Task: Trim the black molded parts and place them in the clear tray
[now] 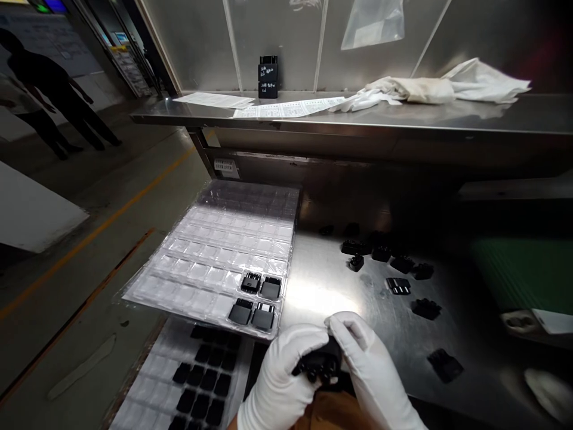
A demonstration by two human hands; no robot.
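Note:
My left hand (pixel 289 370), in a white glove, is wrapped round a black plastic part (pixel 320 364) with stubby prongs along its lower side. My right hand (pixel 364 358), gloved too, has its thumb and fingers closed at the part's upper right edge; the fingertips are partly hidden. Just beyond my left hand lies a clear plastic tray (pixel 215 251) with square pockets. In its near right corner sit several black parts (pixel 271 288) of a similar kind. More loose black parts (pixel 398 286) are scattered over the metal table to the right.
Below the tray is a second tray (pixel 156 358) with rows of black parts. A raised metal shelf (pixel 403 119) crosses the back, bearing papers (pixel 286 109), white gloves (pixel 376 95) and a labelled black block (pixel 268 77). A green surface (pixel 528 275) is at right. Two people (pixel 54 83) stand far left.

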